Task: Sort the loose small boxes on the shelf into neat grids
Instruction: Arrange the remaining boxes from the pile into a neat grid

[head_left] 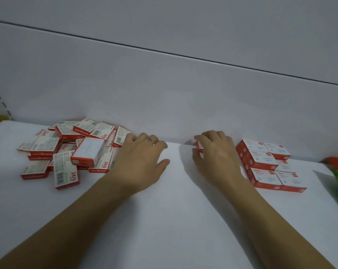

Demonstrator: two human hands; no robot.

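Bare forearms (71,226); small dark mark (149,139) atop left hand (141,162).

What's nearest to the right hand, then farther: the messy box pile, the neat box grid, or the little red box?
1. The little red box, gripped by the right hand.
2. The neat box grid, just to its right.
3. The messy box pile, far left.

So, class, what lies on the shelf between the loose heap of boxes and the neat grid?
In the head view: the person's left hand, the right hand gripping one small box, and bare white shelf between them.
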